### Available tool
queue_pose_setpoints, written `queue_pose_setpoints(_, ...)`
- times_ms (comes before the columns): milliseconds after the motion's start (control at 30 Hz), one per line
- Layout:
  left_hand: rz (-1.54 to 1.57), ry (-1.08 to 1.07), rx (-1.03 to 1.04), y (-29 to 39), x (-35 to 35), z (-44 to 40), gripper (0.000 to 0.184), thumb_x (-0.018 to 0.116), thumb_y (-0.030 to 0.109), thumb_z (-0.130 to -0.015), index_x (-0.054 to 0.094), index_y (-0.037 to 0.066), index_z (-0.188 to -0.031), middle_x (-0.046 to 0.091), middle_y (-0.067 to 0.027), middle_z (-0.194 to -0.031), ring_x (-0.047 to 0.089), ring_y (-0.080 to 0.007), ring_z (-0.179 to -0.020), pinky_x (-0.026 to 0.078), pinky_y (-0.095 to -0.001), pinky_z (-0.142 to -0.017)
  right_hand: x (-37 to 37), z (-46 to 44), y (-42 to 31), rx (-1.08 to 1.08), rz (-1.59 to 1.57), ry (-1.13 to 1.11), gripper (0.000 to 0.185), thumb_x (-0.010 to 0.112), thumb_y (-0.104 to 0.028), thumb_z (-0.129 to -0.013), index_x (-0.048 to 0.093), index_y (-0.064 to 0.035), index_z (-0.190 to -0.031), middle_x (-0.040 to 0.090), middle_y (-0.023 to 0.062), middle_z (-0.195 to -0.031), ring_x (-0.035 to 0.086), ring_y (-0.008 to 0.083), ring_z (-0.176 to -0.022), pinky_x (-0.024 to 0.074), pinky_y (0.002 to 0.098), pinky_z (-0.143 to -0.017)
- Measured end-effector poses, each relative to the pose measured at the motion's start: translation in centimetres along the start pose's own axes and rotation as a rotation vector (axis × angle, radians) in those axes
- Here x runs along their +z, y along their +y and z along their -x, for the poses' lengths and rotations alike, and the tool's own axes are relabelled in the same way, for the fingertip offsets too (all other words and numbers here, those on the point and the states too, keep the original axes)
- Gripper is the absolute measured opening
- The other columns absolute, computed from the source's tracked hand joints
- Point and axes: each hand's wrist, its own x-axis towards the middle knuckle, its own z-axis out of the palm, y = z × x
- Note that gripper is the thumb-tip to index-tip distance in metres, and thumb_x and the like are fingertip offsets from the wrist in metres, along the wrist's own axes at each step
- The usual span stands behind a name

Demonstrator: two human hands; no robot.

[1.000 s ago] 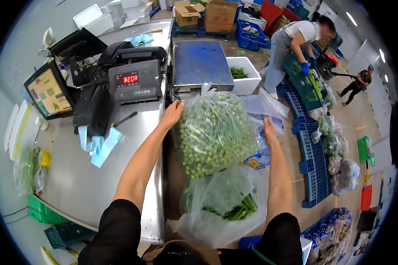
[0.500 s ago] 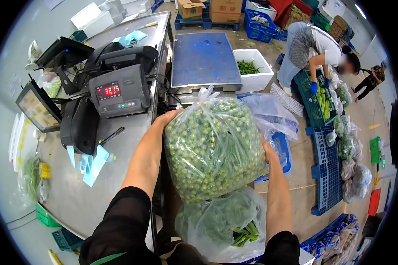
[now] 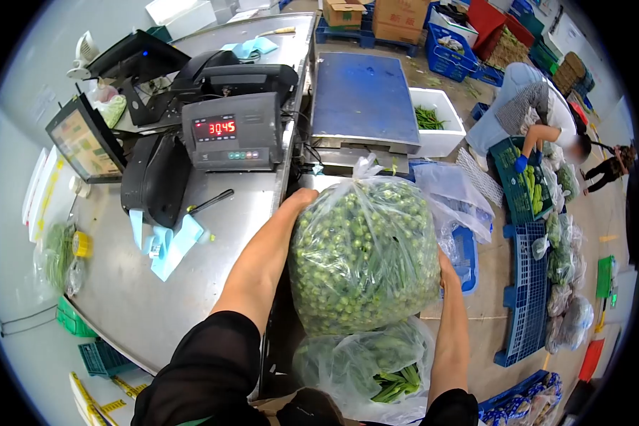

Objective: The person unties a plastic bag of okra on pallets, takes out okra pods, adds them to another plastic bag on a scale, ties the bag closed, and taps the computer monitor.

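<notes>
A large clear plastic bag (image 3: pixel 366 259), knotted at its top and packed with small round-ended green vegetables, sits between my two hands. My left hand (image 3: pixel 304 200) grips its upper left side, the fingers mostly hidden behind the plastic. Against the lower right side presses my right hand (image 3: pixel 445 268), its fingers curled around the bag and partly out of sight. Closer to my body lies a second, open plastic bag (image 3: pixel 334 366), with long green vegetables (image 3: pixel 397 384) showing at its mouth. Past the knotted bag is the blue platform of a floor scale (image 3: pixel 364 96).
A scale display (image 3: pixel 231 131) with red digits stands on the steel table (image 3: pixel 135 284) at left. Behind the right hand are a blue basket (image 3: pixel 466 263) and a white foam box (image 3: pixel 440 145). A co-worker (image 3: pixel 539 117) bends over a green crate (image 3: pixel 508 167) by a blue pallet (image 3: pixel 529 298).
The view has shifted, so the table and scale sit further right. Both hands still hold the knotted bag, now slightly lower in view. The red reading changed from 32.15 to 30.45.
</notes>
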Motion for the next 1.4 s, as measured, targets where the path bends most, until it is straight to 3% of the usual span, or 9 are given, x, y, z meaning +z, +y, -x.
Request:
queue_pose_setpoints(133,-0.244,0.144,0.18,0.4,-0.2,-1.0,0.05,0.042,0.031,-0.085,0.056,-0.004,-0.118,0.053,-0.0277,-0.122,0.051,-0.041,-0.114,0.04,-0.0446,-0.094,-4.7,-6.4,3.5,-0.068,0.211,0.242,0.06,0.047,-0.049,-0.091,0.05,-0.0034,-0.13,0.057,0.0143,-0.12,0.057,0.0283,-0.104,0.0479,0.0417,-0.083)
queue_pose_setpoints(267,-0.012,0.397,0.729,5.1,-1.8,10.8,0.042,0.043,0.034,-0.089,0.061,0.001,-0.107,0.061,-0.0223,-0.109,0.056,-0.0384,-0.104,0.042,-0.0441,-0.09,-6.8,-4.2,1.8,-0.354,0.413,0.461,0.038,0.055,-0.034,-0.091,0.06,-0.0029,-0.111,0.057,0.0027,-0.077,0.055,0.0125,-0.06,0.0438,0.0281,-0.046)
queue_pose_setpoints(333,0.091,0.477,1.004,5.1,-1.8,16.7,0.035,0.05,0.027,-0.089,0.06,0.0,-0.108,0.064,-0.0196,-0.102,0.061,-0.0318,-0.092,0.046,-0.0391,-0.08,-8.5,-2.6,-0.3,-0.453,0.557,0.459,0.032,0.057,-0.03,-0.09,0.063,-0.0025,-0.105,0.059,0.0026,-0.072,0.055,0.0132,-0.06,0.0434,0.0265,-0.048)
queue_pose_setpoints(567,0.103,0.133,0.811,-7.2,-2.4,33.6,0.024,0.06,0.023,-0.086,0.068,0.001,-0.092,0.066,-0.009,-0.071,0.061,-0.0163,-0.063,0.048,-0.0304,-0.061,-0.9,9.6,-8.2,-0.767,0.678,0.374,0.026,0.057,-0.02,-0.088,0.064,0.0039,-0.081,0.06,0.0052,-0.065,0.051,0.0096,-0.056,0.0379,0.0256,-0.051)
queue_pose_setpoints(767,0.26,0.309,0.319,-23.2,-6.2,40.3,0.028,0.063,0.026,-0.085,0.069,-0.001,-0.085,0.064,-0.008,-0.063,0.058,-0.014,-0.055,0.047,-0.0285,-0.054,13.2,23.0,-10.0,-0.988,0.979,0.219,0.029,0.057,-0.021,-0.087,0.062,0.0053,-0.075,0.056,0.0087,-0.059,0.051,0.0128,-0.055,0.0388,0.0295,-0.052)
queue_pose_setpoints(900,0.457,0.517,0.244,-33.9,-10.6,42.1,0.041,0.057,0.037,-0.089,0.067,-0.002,-0.078,0.056,-0.0031,-0.057,0.047,-0.0098,-0.049,0.037,-0.0267,-0.046,24.5,30.2,-5.7,-1.022,1.025,0.066,0.028,0.059,-0.021,-0.087,0.061,0.0048,-0.076,0.052,0.0105,-0.056,0.05,0.0128,-0.055,0.0382,0.03,-0.052)
queue_pose_setpoints(1133,0.66,0.893,0.235,-51.2,-19.6,42.5,0.035,0.054,0.03,-0.092,0.064,0.0,-0.077,0.049,-0.0003,-0.055,0.042,-0.0093,-0.05,0.034,-0.027,-0.047,44.5,34.9,4.8,-1.034,1.123,-0.396,0.022,0.06,-0.018,-0.087,0.065,0.0021,-0.092,0.065,0.0162,-0.089,0.065,0.0278,-0.077,0.0517,0.0357,-0.072)
queue_pose_setpoints(1267,0.786,0.984,0.267,-54.7,-21.5,43.8,0.032,0.053,0.025,-0.093,0.063,-0.002,-0.078,0.05,0.0002,-0.058,0.044,-0.0088,-0.052,0.035,-0.0261,-0.05,52.2,36.0,9.1,-1.212,1.203,-0.611,0.025,0.061,-0.018,-0.086,0.061,0.0011,-0.102,0.051,0.0185,-0.124,0.061,0.033,-0.096,0.0499,0.0388,-0.083)
queue_pose_setpoints(1400,0.604,1.094,0.222,-54.3,-19.1,45.2,0.032,0.054,0.026,-0.091,0.061,-0.004,-0.079,0.053,-0.0019,-0.059,0.044,-0.0135,-0.055,0.039,-0.0305,-0.054,54.9,36.7,10.1,-1.225,1.263,-0.613,0.029,0.06,-0.016,-0.085,0.057,-0.0023,-0.11,0.045,0.0186,-0.131,0.056,0.0367,-0.104,0.0472,0.0411,-0.087)
